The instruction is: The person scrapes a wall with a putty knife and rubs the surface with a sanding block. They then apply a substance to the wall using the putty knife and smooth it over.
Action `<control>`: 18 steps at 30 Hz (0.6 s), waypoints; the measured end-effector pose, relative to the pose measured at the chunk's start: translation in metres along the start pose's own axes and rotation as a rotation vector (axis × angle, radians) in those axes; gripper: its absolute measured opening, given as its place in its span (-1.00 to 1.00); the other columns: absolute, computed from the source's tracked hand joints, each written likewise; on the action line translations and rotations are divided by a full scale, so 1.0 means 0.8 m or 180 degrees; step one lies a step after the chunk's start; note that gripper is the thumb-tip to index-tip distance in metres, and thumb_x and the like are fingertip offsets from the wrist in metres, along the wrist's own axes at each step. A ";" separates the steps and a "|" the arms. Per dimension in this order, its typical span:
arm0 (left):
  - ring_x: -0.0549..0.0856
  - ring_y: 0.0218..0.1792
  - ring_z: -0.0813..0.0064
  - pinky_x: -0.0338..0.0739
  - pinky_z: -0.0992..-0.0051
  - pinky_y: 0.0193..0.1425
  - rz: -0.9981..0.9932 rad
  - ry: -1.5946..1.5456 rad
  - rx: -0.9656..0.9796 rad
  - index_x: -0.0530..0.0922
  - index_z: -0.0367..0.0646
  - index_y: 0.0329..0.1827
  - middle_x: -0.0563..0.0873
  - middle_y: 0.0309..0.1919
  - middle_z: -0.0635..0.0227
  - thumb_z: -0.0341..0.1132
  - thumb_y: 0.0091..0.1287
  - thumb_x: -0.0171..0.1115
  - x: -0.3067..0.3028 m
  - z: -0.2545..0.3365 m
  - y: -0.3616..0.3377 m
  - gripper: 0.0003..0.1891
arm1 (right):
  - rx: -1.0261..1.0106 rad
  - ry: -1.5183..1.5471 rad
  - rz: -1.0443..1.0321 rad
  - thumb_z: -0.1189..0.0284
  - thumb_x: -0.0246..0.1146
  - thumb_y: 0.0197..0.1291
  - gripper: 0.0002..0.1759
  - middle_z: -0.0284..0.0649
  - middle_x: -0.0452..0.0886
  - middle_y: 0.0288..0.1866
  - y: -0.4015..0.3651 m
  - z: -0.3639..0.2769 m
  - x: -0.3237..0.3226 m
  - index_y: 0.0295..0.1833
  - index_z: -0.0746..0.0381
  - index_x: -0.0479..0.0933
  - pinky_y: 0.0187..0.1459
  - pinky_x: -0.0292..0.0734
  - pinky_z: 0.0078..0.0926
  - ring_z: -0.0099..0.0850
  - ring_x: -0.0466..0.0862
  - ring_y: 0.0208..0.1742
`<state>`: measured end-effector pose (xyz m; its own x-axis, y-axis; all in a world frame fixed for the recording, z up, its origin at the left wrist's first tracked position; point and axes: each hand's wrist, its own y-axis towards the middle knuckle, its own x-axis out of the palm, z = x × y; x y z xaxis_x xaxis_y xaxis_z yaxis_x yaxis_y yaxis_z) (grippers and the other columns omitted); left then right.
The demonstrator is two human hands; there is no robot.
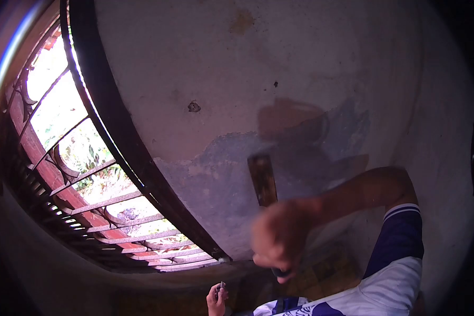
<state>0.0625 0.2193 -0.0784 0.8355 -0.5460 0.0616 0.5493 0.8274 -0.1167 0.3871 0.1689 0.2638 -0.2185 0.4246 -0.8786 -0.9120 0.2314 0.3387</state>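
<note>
My right hand (280,237), smeared by motion, is closed round a scraper. The long, flat brown blade of the scraper (262,179) points up in front of the wall, and a dark end shows below my fingers. Peeling grey-blue paint lies behind the blade on the wall (205,174). Low in the view, my left hand (216,300) is held near my body with its fingers curled. A small greyish tip sticks out between those fingers; I cannot tell what it belongs to.
To the left is a barred window (89,158) with a dark frame (108,79), with plants outside. Shadows of my arm and head fall on the wall. The wall has a small chipped hole (194,106). A tiled floor (321,274) shows below my arm.
</note>
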 end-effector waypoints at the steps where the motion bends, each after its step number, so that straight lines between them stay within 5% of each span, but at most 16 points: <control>1: 0.59 -0.25 0.71 0.53 0.66 -0.23 0.0018 0.0016 0.0054 0.56 -0.14 0.20 0.66 -0.11 0.51 -0.28 0.52 0.14 0.002 0.004 0.000 -0.72 | -0.0009 0.0077 -0.0001 -0.19 0.11 0.20 -0.40 -0.46 0.35 -0.65 -0.001 0.000 0.003 -0.63 0.06 0.28 -0.56 0.36 -0.47 -0.49 0.45 -0.67; 8: 0.59 -0.24 0.69 0.53 0.66 -0.20 0.0059 0.0042 0.0045 0.57 -0.15 0.19 0.68 -0.05 0.48 -0.24 0.51 0.16 -0.006 0.000 -0.010 -0.71 | -0.0275 -0.0166 -0.0155 -0.20 0.13 0.16 -0.38 -0.46 0.30 -0.68 0.004 -0.016 -0.009 -0.64 0.07 0.25 -0.58 0.29 -0.49 -0.49 0.40 -0.70; 12: 0.59 -0.23 0.70 0.53 0.65 -0.20 0.0151 -0.0047 -0.0002 0.57 -0.14 0.18 0.68 -0.06 0.49 -0.24 0.50 0.17 -0.008 0.001 -0.017 -0.72 | 0.0159 -0.0337 -0.0576 -0.22 0.26 0.02 -0.38 -0.38 0.45 -0.71 -0.004 0.010 -0.032 -0.64 0.11 0.36 -0.61 0.43 -0.46 -0.43 0.56 -0.69; 15: 0.59 -0.23 0.70 0.53 0.64 -0.19 0.0179 -0.0106 -0.0028 0.58 -0.14 0.17 0.67 -0.08 0.50 -0.23 0.50 0.18 -0.010 0.001 -0.016 -0.72 | -0.0097 -0.0018 -0.0110 -0.23 0.12 0.18 -0.36 -0.45 0.30 -0.69 -0.002 -0.010 -0.007 -0.64 0.07 0.25 -0.60 0.30 -0.50 -0.50 0.42 -0.71; 18: 0.59 -0.24 0.70 0.53 0.65 -0.21 0.0183 -0.0155 -0.0051 0.59 -0.15 0.15 0.66 -0.13 0.50 -0.22 0.50 0.18 -0.010 0.002 -0.013 -0.72 | 0.0013 -0.0282 -0.0386 -0.23 0.10 0.20 -0.35 -0.44 0.31 -0.68 -0.011 0.020 -0.030 -0.64 0.08 0.25 -0.59 0.32 -0.49 -0.49 0.44 -0.71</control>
<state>0.0502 0.2153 -0.0758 0.8656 -0.4902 0.1024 0.5004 0.8549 -0.1372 0.4059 0.1704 0.2876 -0.0753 0.4688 -0.8801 -0.9284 0.2892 0.2334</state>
